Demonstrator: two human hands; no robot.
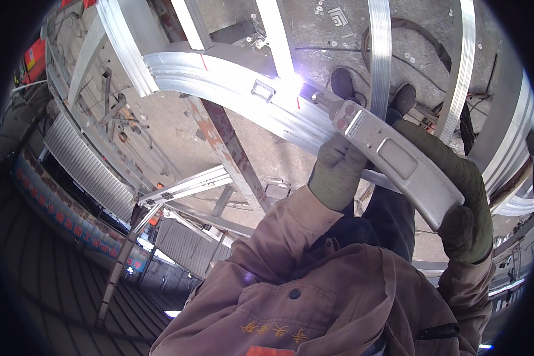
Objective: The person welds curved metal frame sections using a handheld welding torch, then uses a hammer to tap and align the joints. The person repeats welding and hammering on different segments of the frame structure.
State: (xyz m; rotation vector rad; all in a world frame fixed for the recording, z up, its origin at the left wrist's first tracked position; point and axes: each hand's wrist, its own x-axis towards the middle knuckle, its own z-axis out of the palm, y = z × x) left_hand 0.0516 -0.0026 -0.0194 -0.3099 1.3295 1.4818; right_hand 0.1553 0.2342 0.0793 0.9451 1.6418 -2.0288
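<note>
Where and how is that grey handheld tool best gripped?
I'd take the grey handheld tool by its rear end, from the person's right: its body is long and broad, the right hand fits around that end, and the slim nozzle points away, toward the bright glare.

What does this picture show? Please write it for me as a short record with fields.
Left hand: olive-gloved, gripping near the front of the handheld welding gun
Right hand: olive-gloved, gripping the gun's rear end
Glare: intense white, at the gun's tip; contact point hidden by brightness
Workpiece: curved silver metal rail, with a small rectangular fitting
Below the rail: rust-patched beam, concrete floor
Clothing: brown work jacket, dark shoes
</note>
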